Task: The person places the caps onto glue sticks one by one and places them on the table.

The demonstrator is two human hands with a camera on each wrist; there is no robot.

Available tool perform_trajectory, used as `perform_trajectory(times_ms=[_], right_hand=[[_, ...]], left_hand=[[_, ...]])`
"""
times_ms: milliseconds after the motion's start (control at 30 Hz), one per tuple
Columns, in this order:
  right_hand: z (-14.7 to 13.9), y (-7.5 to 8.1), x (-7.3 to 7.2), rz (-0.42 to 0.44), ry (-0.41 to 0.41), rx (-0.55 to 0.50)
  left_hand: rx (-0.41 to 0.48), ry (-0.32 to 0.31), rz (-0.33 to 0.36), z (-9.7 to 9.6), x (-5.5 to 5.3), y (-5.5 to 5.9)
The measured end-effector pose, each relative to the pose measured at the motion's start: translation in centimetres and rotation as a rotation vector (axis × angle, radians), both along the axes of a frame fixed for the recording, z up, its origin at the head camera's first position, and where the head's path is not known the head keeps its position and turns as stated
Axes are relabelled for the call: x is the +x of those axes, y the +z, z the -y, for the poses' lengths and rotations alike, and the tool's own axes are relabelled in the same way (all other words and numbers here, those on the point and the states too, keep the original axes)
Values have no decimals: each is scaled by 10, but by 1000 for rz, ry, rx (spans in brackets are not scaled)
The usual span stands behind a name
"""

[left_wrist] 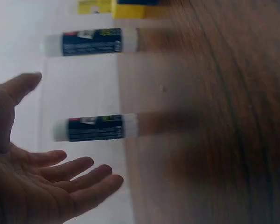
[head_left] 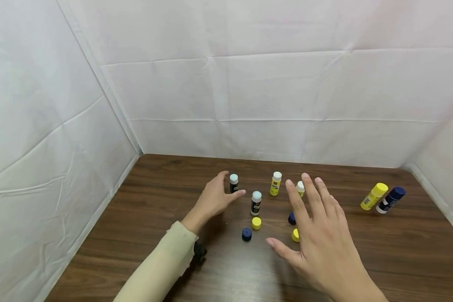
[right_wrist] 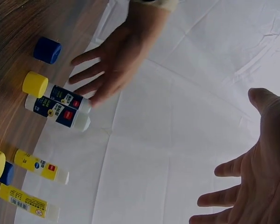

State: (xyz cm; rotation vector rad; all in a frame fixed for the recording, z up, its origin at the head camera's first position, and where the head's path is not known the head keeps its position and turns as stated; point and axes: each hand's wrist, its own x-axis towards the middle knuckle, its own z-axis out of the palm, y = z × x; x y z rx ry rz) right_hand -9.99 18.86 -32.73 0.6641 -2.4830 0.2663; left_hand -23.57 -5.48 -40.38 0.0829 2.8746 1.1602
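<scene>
My left hand (head_left: 213, 197) reaches to a capless dark blue glue stick (head_left: 233, 183), thumb and fingers spread around it. In the left wrist view a gap shows between the fingers and that upright glue stick (left_wrist: 95, 128). A second dark blue glue stick (head_left: 256, 203) stands closer to me, just right of the thumb. My right hand (head_left: 318, 226) hovers over the table, fingers spread, holding nothing. Beyond it are a yellow glue stick (head_left: 275, 183) with a white top and another yellow one (head_left: 300, 188), partly hidden by the fingers.
Loose caps lie in the middle: yellow (head_left: 256, 223) and dark blue (head_left: 247, 234), with another blue cap (head_left: 292, 218) and yellow cap (head_left: 295, 235) beside my right hand. At the right stand a capped yellow glue stick (head_left: 374, 196) and a capped blue one (head_left: 390, 200). White cloth (head_left: 264, 92) surrounds the table.
</scene>
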Motion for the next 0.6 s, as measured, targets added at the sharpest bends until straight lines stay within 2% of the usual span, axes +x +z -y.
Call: perform_trajectory(times_ms=[100, 233, 400, 600], right_hand=[[-1, 1, 1, 13, -7, 8], [-2, 3, 1, 21, -11, 9], [-1, 4, 1, 12, -2, 1], [-1, 6, 2, 45, -21, 10]], left_hand=[[85, 36, 54, -5, -13, -4], [167, 73, 65, -7, -22, -10], [239, 120, 39, -8, -27, -15], [272, 106, 11, -8, -28, -17]])
